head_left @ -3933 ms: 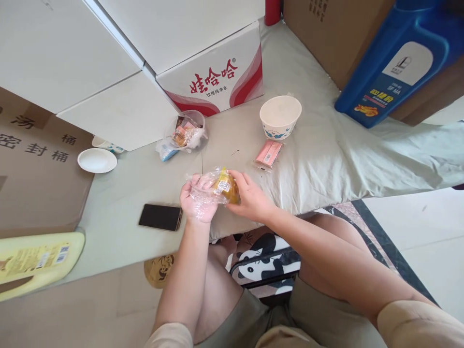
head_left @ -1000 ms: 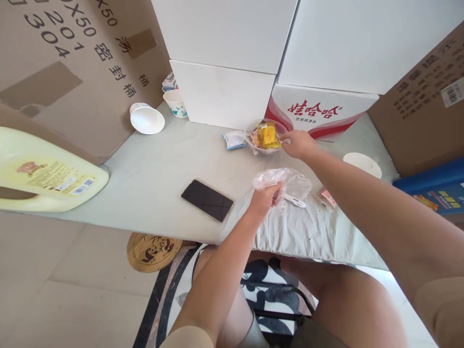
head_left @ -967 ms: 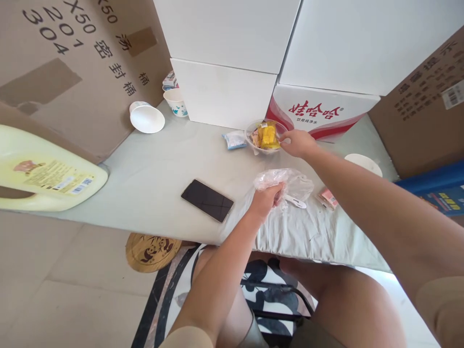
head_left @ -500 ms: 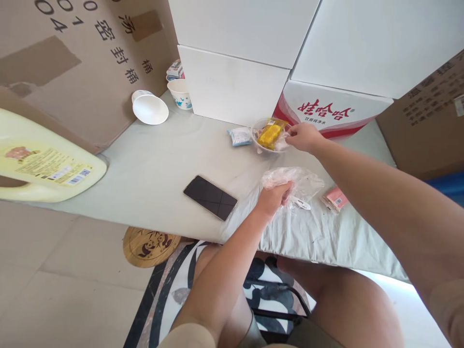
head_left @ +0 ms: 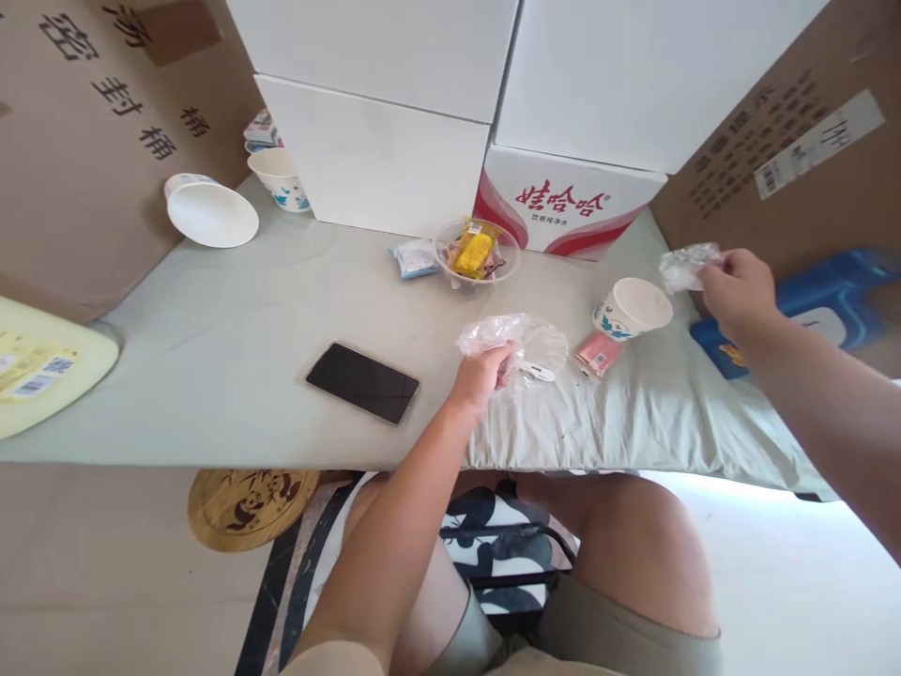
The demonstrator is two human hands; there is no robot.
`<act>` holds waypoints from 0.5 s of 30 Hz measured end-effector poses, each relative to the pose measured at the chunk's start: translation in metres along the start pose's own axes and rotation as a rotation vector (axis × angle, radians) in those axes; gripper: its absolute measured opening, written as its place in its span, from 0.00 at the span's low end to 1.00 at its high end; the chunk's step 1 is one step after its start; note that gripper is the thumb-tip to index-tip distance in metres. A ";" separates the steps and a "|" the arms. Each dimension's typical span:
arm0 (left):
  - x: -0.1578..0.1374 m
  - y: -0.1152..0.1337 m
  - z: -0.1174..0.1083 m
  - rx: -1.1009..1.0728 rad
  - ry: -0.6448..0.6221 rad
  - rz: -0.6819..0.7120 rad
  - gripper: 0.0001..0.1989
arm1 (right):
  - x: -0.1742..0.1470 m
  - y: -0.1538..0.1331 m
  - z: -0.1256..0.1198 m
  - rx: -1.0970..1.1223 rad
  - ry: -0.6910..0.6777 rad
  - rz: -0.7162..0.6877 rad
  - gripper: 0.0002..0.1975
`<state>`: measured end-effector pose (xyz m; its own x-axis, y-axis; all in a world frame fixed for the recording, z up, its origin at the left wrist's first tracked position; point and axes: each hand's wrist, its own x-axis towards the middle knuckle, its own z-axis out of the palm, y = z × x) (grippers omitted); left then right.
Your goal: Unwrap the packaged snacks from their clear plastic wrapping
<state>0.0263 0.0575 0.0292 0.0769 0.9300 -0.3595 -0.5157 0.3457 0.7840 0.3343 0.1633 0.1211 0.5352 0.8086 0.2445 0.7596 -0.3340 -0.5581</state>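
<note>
Over the front of the table, my left hand (head_left: 485,376) is closed round a clear plastic bag (head_left: 539,340); a small white piece (head_left: 539,372) shows at the bag beside my fingers. Off to the right, my right hand (head_left: 739,286) pinches a crumpled clear plastic wrapper (head_left: 686,268) in the air. Just left of it stands an upright paper cup (head_left: 640,305) with blue leaf prints, by a pink packet (head_left: 598,353). A clear plastic bowl (head_left: 513,258) holding a yellow packet (head_left: 474,252) and other small packets stands near the white boxes.
A blue-white packet (head_left: 415,258) lies left of the bowl, and a phone (head_left: 363,382) nearer the front. Two more paper cups, one tipped over (head_left: 215,218), are at the back left. A yellow jug (head_left: 56,366) and a blue container (head_left: 809,310) flank the table. Boxes (head_left: 394,160) line the back.
My right hand has left the bowl and swung right with the clear wrapper. My left hand still grips the bag. The view has shifted right, bringing the right-hand paper cup into sight.
</note>
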 end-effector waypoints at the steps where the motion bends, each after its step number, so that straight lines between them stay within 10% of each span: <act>1: 0.001 -0.001 0.001 0.004 0.009 -0.003 0.16 | 0.000 0.013 -0.005 0.001 -0.006 0.008 0.07; 15: 0.009 -0.015 0.022 0.067 -0.051 -0.026 0.15 | 0.016 0.019 0.050 -0.382 -0.442 -0.405 0.11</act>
<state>0.0533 0.0634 0.0249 0.1343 0.9250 -0.3553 -0.4550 0.3761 0.8072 0.3390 0.1944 0.0745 0.0442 0.9989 -0.0160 0.9869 -0.0462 -0.1544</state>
